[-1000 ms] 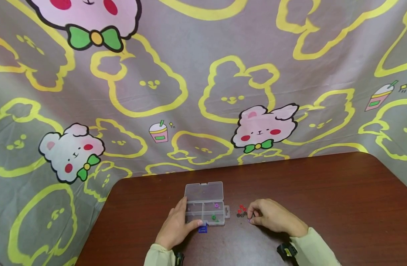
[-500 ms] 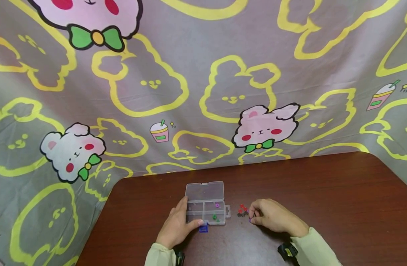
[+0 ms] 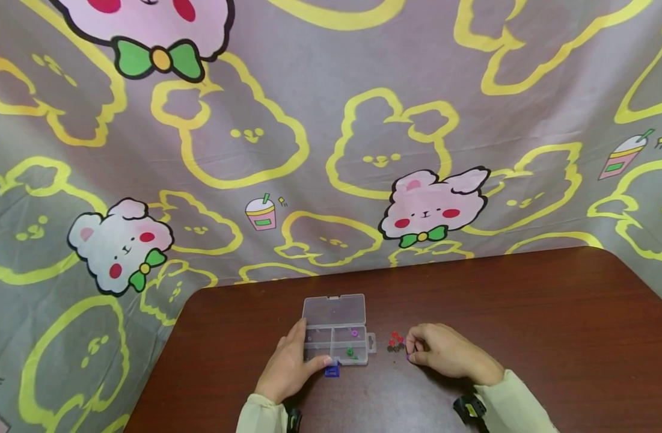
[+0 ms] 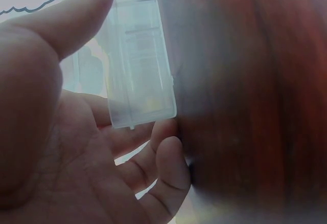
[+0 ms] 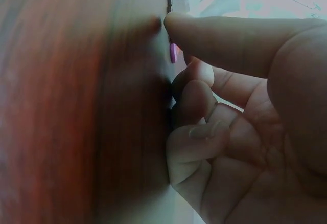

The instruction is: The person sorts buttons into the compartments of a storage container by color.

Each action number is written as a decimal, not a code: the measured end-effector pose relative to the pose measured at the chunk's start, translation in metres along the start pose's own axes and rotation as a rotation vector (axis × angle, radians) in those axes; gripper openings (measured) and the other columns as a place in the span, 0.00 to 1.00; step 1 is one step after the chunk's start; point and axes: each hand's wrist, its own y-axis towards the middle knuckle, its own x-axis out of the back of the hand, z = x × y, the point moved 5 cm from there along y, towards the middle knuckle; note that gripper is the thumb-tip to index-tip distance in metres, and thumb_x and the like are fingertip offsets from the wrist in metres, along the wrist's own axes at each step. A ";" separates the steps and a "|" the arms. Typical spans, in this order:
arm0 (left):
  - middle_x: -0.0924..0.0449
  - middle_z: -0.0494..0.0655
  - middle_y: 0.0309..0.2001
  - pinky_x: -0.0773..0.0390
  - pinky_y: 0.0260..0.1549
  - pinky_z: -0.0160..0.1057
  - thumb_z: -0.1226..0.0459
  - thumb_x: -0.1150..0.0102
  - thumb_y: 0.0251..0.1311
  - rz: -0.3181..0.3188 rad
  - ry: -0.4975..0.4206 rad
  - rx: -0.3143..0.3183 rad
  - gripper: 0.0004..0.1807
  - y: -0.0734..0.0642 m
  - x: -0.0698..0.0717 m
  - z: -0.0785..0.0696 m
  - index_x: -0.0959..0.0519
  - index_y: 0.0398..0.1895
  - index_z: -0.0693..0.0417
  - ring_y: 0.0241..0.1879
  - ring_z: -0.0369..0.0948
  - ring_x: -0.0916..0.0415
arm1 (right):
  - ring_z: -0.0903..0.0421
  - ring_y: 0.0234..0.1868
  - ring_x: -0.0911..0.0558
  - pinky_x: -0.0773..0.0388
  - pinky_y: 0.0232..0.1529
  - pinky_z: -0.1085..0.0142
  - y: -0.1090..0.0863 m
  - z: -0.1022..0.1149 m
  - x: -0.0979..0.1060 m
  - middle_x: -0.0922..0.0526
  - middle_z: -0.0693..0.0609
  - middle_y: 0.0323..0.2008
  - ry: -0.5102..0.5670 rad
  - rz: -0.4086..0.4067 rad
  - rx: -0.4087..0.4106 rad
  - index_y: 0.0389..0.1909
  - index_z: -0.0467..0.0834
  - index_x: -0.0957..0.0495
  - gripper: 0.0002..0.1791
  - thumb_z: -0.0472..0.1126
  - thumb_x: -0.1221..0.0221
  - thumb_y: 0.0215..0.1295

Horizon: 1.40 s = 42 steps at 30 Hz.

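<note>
Holding clear box (image 3: 343,334) with open lid on tabletop (image 3: 504,313), left end clasped in left hand (image 3: 287,367). Resting right hand (image 3: 444,349) right of box, with curled fingers at purple piece (image 5: 173,53); cannot tell if pinched or just touched. In box: purple ring (image 3: 355,333) back right, green pieces (image 3: 350,352) front right. Between box and right hand: red pieces (image 3: 400,340), dark pieces (image 3: 397,349).

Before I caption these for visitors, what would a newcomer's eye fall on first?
Probably the cartoon-patterned cloth, filling most of the head view behind the brown table. Next, the open clear box on that table, a bright blue piece at its near edge. Just right of it lie small red pieces.
</note>
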 end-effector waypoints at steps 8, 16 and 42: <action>0.43 0.64 0.75 0.35 0.65 0.62 0.42 0.31 0.57 -0.008 -0.001 -0.017 0.57 -0.001 0.001 -0.001 0.47 0.77 0.67 0.71 0.62 0.42 | 0.68 0.21 0.33 0.35 0.25 0.69 0.000 -0.001 -0.001 0.30 0.64 0.19 0.013 0.004 -0.007 0.28 0.53 0.24 0.10 0.41 0.31 0.62; 0.44 0.63 0.76 0.37 0.66 0.61 0.41 0.32 0.57 -0.003 0.004 -0.007 0.57 0.001 0.000 0.001 0.47 0.78 0.66 0.71 0.62 0.43 | 0.68 0.22 0.32 0.35 0.25 0.70 0.001 -0.003 -0.001 0.30 0.64 0.20 0.008 -0.002 -0.019 0.27 0.53 0.24 0.10 0.39 0.32 0.63; 0.43 0.67 0.74 0.42 0.67 0.64 0.43 0.31 0.58 -0.014 0.002 -0.039 0.56 -0.001 0.001 -0.001 0.46 0.77 0.69 0.72 0.65 0.44 | 0.69 0.21 0.33 0.34 0.23 0.70 0.003 0.003 0.002 0.31 0.64 0.19 -0.006 -0.011 0.022 0.27 0.53 0.24 0.10 0.36 0.34 0.63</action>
